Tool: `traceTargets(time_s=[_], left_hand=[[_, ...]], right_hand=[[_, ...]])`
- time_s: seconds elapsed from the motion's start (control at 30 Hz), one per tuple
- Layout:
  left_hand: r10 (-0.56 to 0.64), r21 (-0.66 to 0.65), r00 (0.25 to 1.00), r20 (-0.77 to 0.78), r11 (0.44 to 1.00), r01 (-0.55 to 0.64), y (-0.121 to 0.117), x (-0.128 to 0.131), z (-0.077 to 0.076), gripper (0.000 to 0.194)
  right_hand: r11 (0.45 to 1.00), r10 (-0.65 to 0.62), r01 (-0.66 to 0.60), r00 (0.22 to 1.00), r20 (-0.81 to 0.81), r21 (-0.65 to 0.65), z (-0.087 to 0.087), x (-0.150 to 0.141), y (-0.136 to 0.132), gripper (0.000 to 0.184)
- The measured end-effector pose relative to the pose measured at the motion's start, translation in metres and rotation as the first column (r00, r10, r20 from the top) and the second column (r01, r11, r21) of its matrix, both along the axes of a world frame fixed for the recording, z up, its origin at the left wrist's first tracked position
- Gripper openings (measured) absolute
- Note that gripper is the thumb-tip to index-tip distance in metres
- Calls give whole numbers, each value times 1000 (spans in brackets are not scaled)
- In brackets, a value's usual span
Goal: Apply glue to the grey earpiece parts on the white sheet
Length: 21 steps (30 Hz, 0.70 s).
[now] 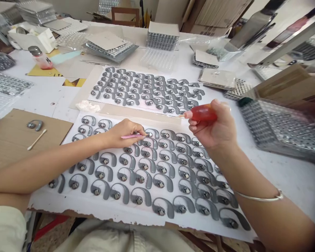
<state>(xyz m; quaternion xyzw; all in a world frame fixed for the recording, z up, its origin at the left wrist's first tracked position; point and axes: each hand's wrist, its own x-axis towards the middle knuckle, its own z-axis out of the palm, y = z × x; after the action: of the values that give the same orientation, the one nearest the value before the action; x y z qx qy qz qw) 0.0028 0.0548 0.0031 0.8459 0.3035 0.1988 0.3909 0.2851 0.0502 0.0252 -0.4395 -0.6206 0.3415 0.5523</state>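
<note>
As the head camera looks down over the bench, here's the left hand (126,134) pinching a slim pink stick (130,137) between its fingers (138,130), the tip right at the round centre of a grey ear-hook piece (152,133) on a white board (94,214). Over to the right hand (215,131), its fingers (195,123) wrapped firmly round a red squeeze bottle (203,113), the nozzle tilted left above the board's far edge, touching no piece. A thin bangle (259,197) circles that wrist. Dozens more grey pieces (123,176) sit in rows on this board, and others fill a second board (96,84) just beyond. Out left, a cardboard sheet (15,140) holds one loose piece (34,124) beside a cotton swab (36,139). Far right, a stack of clear blister trays (286,129).
</note>
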Motion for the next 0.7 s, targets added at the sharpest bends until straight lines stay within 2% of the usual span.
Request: traceTargets(time_s=[0.1,0.23,0.3,0.4,0.47,0.53,0.6,0.7], left_hand=[[128,-173,990,56,978,-116,-5,0,-6,19],[256,-259,964,71,938,-230,-14,-1,-10,22],[301,-233,952,61,931,-280,-18,-3,-9,22],[304,-140,951,56,945,-294,-24,-8,-7,24],[286,-67,957,59,957,-282,-27,-12,-8,23],[282,-11,957,68,959,-282,-31,-15,-9,21],[277,17,956,97,960,-279,-34,-17,-11,19],[165,113,970,178,976,-187,-40,-17,-12,17]], right_hand=[[950,131,-185,967,-217,-250,3,13,5,40],[936,52,-159,944,-325,-314,-6,19,6,51],[940,56,-161,942,-331,-300,-14,21,7,49],[945,120,-207,941,-318,-254,-23,28,8,46],[947,86,-182,937,-340,-263,-26,36,7,47],[953,49,-150,935,-352,-264,-26,43,5,48],[962,79,-157,943,-323,-225,-22,46,2,48],[977,107,-142,971,-213,-158,-14,37,-5,50]])
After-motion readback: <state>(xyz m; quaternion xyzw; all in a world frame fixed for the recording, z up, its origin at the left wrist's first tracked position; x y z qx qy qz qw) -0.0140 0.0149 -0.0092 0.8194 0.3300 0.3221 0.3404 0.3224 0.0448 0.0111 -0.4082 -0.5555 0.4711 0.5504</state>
